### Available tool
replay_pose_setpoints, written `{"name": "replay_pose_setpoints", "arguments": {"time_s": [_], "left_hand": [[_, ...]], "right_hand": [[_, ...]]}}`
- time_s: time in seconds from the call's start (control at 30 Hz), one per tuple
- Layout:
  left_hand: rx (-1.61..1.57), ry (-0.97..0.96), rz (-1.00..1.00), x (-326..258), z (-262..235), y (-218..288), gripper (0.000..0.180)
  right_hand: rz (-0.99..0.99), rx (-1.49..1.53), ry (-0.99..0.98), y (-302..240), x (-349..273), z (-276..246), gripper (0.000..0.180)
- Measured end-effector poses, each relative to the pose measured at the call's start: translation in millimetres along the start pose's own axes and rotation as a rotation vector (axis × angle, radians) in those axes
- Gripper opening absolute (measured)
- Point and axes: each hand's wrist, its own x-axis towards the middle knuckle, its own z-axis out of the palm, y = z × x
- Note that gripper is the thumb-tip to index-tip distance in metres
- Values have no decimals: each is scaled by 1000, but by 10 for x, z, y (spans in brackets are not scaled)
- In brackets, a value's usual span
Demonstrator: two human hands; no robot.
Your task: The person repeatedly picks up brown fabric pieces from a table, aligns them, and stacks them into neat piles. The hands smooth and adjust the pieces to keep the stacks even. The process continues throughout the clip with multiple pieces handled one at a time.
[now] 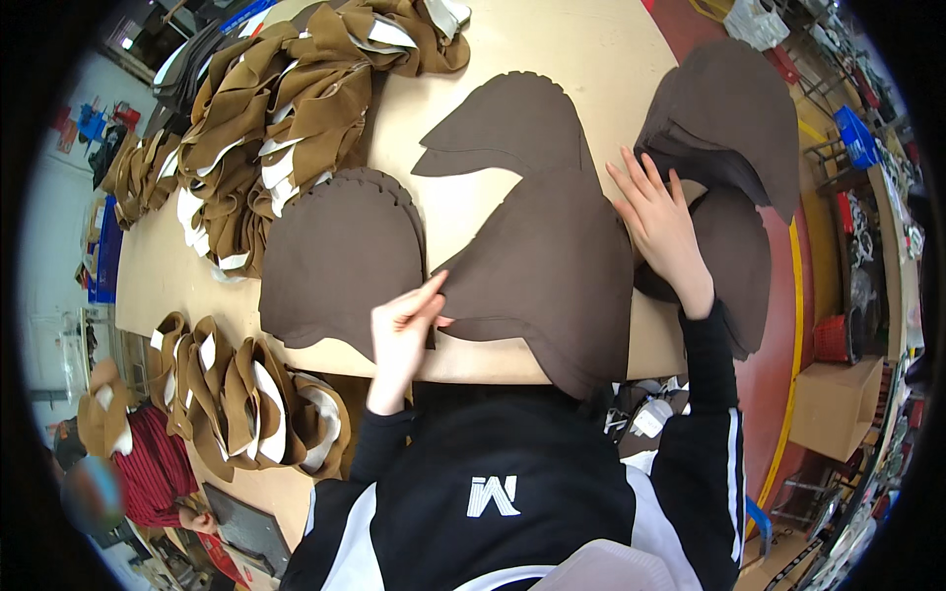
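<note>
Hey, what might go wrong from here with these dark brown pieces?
The dark brown piece between the hands reaches past the table's near edge, so it might slip off.

The left hand meets it only near its left edge, so a pull could crease it.

The dark stack on the right has uneven layers and might slide.

On the far left part of the table, tan-brown pieces with white patches are heaped in loose folds. Just off the table's near left corner, a row of curled tan pieces is lined up, and left of these a person in a dark red striped top is seen. To the right of the table, the red floor is marked with a yellow line; farther right of the table, a cardboard box, a red basket and a blue bin are placed.
</note>
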Motion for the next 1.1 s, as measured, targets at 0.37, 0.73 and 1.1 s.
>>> {"name": "replay_pose_setpoints", "arguments": {"time_s": [0.37,0.73,1.1], "left_hand": [[1280,641,129,-11,-2083,342,56],[702,68,210,1,271,140,46],[294,21,-150,48,201,111,23]], "right_hand": [[-212,241,-136,-513,-487,-390,62],[-281,168,-201,-509,23,53,47],[-386,187,-132,-728,-252,-12,50]]}}
